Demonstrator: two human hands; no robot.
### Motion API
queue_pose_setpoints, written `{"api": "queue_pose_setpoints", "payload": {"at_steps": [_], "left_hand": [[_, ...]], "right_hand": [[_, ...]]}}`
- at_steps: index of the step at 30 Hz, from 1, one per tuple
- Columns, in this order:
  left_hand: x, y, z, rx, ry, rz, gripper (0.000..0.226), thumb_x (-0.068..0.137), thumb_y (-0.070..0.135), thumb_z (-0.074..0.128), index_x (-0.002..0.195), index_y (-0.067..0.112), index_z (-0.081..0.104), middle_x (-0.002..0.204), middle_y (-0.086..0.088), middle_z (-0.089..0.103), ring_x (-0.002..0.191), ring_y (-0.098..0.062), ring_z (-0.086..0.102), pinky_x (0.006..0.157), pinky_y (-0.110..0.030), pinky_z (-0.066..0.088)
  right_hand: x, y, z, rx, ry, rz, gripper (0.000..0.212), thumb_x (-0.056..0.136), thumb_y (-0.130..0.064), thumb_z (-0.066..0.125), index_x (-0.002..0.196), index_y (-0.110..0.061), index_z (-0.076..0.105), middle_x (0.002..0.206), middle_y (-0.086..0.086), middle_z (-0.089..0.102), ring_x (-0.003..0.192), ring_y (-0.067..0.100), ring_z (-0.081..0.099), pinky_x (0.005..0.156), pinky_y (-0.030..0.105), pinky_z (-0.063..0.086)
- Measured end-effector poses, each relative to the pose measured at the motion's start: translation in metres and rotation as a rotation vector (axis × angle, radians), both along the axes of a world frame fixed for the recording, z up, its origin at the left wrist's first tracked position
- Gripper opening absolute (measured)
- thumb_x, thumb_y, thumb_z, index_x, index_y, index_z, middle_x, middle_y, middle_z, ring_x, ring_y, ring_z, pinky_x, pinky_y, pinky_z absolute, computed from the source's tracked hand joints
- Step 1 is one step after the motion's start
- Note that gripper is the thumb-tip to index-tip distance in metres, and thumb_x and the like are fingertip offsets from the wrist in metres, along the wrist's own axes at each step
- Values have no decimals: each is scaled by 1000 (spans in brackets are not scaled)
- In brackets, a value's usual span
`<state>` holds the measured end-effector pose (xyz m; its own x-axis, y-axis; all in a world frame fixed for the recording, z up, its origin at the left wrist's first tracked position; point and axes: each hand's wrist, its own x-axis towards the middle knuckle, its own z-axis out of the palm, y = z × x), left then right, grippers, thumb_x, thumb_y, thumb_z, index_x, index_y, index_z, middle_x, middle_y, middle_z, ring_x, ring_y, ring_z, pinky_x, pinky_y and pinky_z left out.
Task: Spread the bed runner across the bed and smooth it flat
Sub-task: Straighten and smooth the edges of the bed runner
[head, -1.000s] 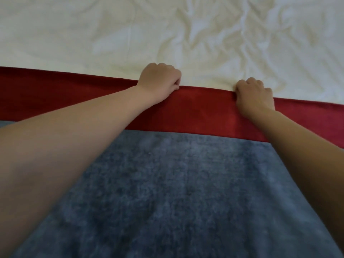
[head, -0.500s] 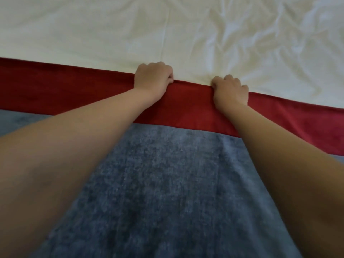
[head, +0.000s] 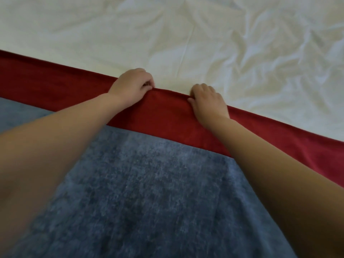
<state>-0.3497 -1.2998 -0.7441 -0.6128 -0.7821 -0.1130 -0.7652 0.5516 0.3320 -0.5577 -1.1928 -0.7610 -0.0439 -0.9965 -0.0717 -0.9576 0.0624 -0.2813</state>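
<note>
Two hands grip the far edge of the bed runner (head: 149, 183), which lies spread on the bed beneath both forearms. Its long axis runs across the view from left to right and slants, so the right part sits lower in the picture. Both ends and the near edge pass out of view. The runner has a blue-grey plush middle and a red band (head: 167, 116) along the side away from the person.

The left hand (head: 130, 88) has its fingers curled tight over the band's far edge and holds the cloth. The right hand (head: 209, 103) holds the same edge the same way, fingers bent over it and thumb lying on the red cloth on the near side. Between the two sets of fingers the edge rises in a slight rounded fold. Outward of the fingers on either side, it lies flat and straight.

Just beyond the fingertips begins the white sheet (head: 121, 34), which meets the runner's edge along its whole visible length. Beyond the left fingers the sheet is fairly smooth, with one long crease (head: 186, 47) running away from them. Beyond and to the right of the right fingers lies a patch of crumpled wrinkles (head: 270, 58). From the fingertips to the top of the picture only sheet shows.
</note>
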Motion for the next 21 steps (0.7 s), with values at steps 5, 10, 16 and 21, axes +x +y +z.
{"api": "queue_pose_setpoints", "payload": {"at_steps": [5, 10, 16, 21], "left_hand": [[-12, -9, -10, 1, -54, 57, 13, 91, 12, 54, 96, 9, 66, 102, -13, 61, 98, -31, 56, 83, -39, 42], [-3, -10, -10, -1, -8, 40, 12, 91, 15, 54, 95, 13, 65, 98, -11, 60, 96, -30, 56, 81, -40, 43], [60, -39, 0, -61, -49, 0, 10, 90, 13, 55, 94, 12, 64, 97, -12, 60, 96, -33, 55, 80, -40, 44], [124, -69, 4, -70, -41, -27, 9, 89, 20, 59, 92, 14, 65, 92, -9, 61, 93, -30, 56, 79, -40, 45]], "right_hand": [[8, -21, -13, 70, 18, -91, 22, 99, -29, 41, 108, -15, 55, 113, 9, 52, 105, 29, 48, 77, 35, 32], [25, -25, -14, 126, 65, -182, 21, 97, -24, 39, 109, -11, 52, 114, 12, 50, 104, 31, 46, 79, 38, 32], [30, -18, -9, 54, 92, -137, 19, 96, -21, 41, 105, -6, 49, 110, 17, 51, 100, 36, 47, 78, 42, 35], [73, -36, -5, -10, 87, -134, 22, 97, -25, 42, 103, -6, 50, 106, 17, 52, 97, 36, 48, 79, 44, 37]]}}
